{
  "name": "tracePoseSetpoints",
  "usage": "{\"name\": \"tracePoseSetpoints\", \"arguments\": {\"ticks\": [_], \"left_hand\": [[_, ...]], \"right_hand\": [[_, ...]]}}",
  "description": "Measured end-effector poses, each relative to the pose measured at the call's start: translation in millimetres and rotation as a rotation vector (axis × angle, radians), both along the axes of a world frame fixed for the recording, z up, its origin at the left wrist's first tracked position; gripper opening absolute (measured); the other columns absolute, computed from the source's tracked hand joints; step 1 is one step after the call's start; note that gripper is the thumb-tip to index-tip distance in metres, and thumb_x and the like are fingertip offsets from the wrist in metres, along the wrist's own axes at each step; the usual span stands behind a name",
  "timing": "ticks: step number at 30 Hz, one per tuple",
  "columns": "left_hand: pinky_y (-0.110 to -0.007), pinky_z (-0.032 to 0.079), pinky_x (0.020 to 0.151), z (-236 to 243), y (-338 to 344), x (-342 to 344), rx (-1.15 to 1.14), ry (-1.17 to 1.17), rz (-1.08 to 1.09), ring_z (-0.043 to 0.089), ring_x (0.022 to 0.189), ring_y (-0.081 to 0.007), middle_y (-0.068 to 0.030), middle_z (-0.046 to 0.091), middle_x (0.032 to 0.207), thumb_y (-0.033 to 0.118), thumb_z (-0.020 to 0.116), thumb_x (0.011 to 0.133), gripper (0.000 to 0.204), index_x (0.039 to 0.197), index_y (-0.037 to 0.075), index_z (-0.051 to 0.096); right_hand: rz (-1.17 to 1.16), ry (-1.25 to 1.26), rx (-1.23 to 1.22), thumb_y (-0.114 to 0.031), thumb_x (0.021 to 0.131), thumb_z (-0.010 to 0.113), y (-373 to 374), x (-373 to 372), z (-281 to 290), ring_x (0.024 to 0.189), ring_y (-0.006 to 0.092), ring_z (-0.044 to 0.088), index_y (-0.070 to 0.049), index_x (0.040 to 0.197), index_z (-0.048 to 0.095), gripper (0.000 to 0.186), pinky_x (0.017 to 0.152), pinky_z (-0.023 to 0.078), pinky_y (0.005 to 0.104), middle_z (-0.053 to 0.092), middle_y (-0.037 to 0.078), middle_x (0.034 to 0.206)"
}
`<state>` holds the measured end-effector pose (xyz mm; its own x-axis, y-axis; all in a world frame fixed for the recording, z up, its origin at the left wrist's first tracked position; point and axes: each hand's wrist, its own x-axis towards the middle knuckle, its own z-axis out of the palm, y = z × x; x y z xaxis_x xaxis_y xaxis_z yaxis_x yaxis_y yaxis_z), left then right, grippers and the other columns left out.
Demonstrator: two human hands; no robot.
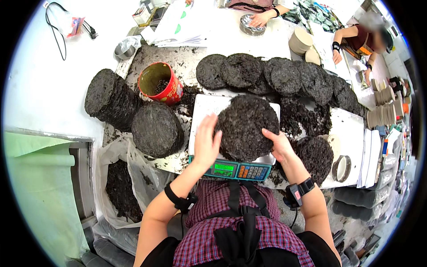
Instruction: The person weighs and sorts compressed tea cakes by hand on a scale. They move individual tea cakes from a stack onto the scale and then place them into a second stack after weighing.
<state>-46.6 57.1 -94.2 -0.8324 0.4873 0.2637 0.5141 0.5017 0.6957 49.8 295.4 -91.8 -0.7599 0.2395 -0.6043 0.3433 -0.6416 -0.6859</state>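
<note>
A dark, rough, round cake of pressed leaves [244, 122] is on the white pan [198, 109] of a teal digital scale [253, 171]. My left hand [208, 140] is at the cake's left edge, fingers stretched and together over the pan. My right hand [278, 144] grips the cake's lower right edge, thumb on top, fingers partly hidden. Left of the scale stand two stacks of cakes [155, 129] and a red tin [170, 92]. A row of overlapping cakes [282, 73] lies behind it. Another dark cake [311, 155] lies to the right.
An open bag of dark leaves [122, 191] is at lower left. A metal ring [341, 168], papers [369, 158] and loose leaves [307, 115] are on the right. Across the table, one co-worker's hand [260, 20] touches a metal bowl [246, 27]; another co-worker [356, 38] works at upper right.
</note>
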Motion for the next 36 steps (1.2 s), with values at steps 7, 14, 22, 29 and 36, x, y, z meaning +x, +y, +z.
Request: {"name": "tracePoseSetpoints", "arguments": {"ticks": [7,14,22,29,36], "left_hand": [[-0.043,0.018,0.114,-38.2,31.0,22.5,-0.484,0.112,-0.067,0.027,0.140,-0.0275,-0.0149,0.029,0.150,0.017,0.052,0.088,0.061,0.142,-0.001,0.031],[-0.052,0.014,0.114,-47.8,33.4,27.3,-0.613,0.114,-0.085,0.027,0.140,-0.0267,-0.0144,0.038,0.145,0.021,0.049,0.089,0.053,0.137,-0.001,0.040],[-0.050,0.016,0.113,-50.4,36.9,25.2,-0.506,0.215,-0.022,0.022,0.142,-0.0250,-0.0126,0.023,0.154,0.015,0.051,0.090,0.063,0.146,0.002,0.026],[-0.050,0.013,0.113,-36.7,13.8,29.5,-0.096,0.063,-0.038,0.007,0.141,-0.0444,-0.0232,0.007,0.154,0.017,0.053,0.092,0.055,0.143,0.005,0.034],[-0.055,0.011,0.113,-20.0,-63.7,6.7,-0.167,0.154,0.082,0.018,0.139,-0.0397,-0.0210,0.019,0.150,0.012,0.059,0.083,0.063,0.141,0.006,0.036]], "right_hand": [[0.123,-0.003,0.762,-0.008,0.087,0.063,-48.4,2.9,-0.7,0.082,0.0182,0.064,0.004,0.110,0.062,0.026,0.076,0.051,0.0301,0.069,0.012,0.096],[0.222,0.286,1.160,0.009,0.070,0.061,-71.5,9.0,4.4,0.093,0.0359,0.064,-0.002,0.111,0.062,0.043,0.079,0.053,0.0368,0.065,0.019,0.102],[-0.346,-0.058,0.755,-0.004,0.084,0.066,-70.0,45.8,-13.1,0.087,0.0188,0.064,0.003,0.111,0.063,0.029,0.082,0.049,0.0291,0.068,0.009,0.102],[-0.856,-0.026,0.560,-0.020,0.083,0.072,49.4,168.1,28.9,0.109,0.0246,0.053,0.001,0.133,0.040,0.063,0.097,0.041,0.0348,0.054,0.017,0.123],[-0.807,-0.247,1.431,-0.018,0.087,0.068,78.9,212.6,19.7,0.118,0.0218,0.047,-0.003,0.130,0.046,0.051,0.101,0.037,0.0370,0.050,0.011,0.127]]}}
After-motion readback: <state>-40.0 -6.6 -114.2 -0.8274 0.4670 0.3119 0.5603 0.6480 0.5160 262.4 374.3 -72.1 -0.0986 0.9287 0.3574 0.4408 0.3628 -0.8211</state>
